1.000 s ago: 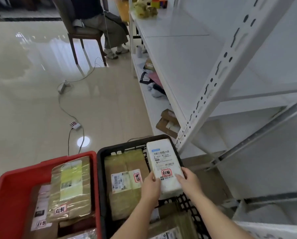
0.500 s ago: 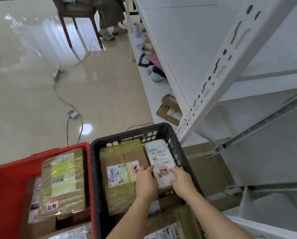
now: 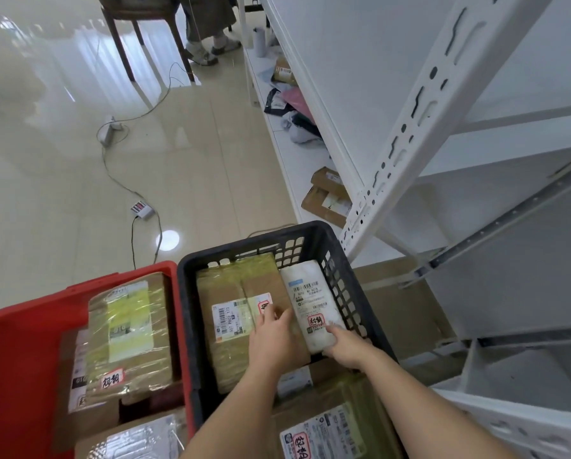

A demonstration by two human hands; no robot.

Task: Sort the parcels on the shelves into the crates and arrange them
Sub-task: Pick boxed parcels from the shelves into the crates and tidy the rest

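Parcels fill both crates below me, and the one I am placing is the white padded parcel [image 3: 312, 306], soft and rounded like a pillow, lying lengthwise against the right wall of the black crate [image 3: 353, 293].

Nearest me, at six o'clock, a taped brown parcel [image 3: 327, 425] with a printed label sits under my forearms. Just beyond it my right hand [image 3: 345, 347] curls round the near end of the white parcel, fingers closed on it. My left hand [image 3: 272, 337] lies flat with its fingers spread on the brown cardboard box [image 3: 241, 313] beside it, gripping nothing. That box is stiff and square-edged, wrapped in glossy yellowed tape.

My worry is that the soft parcel could ride up on the edge of the box instead of settling into the narrow gap, since it yields under pressure. The crate's lattice wall could also snag its wrapping if I push hard.

At nine o'clock the red crate [image 3: 15, 352], smooth-walled plastic, holds a film-wrapped box [image 3: 128, 329] with a pale green label.

Farther out, at one o'clock, two flat cardboard parcels [image 3: 328, 197] wait on the lowest board of the white metal shelving [image 3: 419, 104], with its perforated upright. At eleven o'clock a cable [image 3: 118, 173] trails over glossy tiles.
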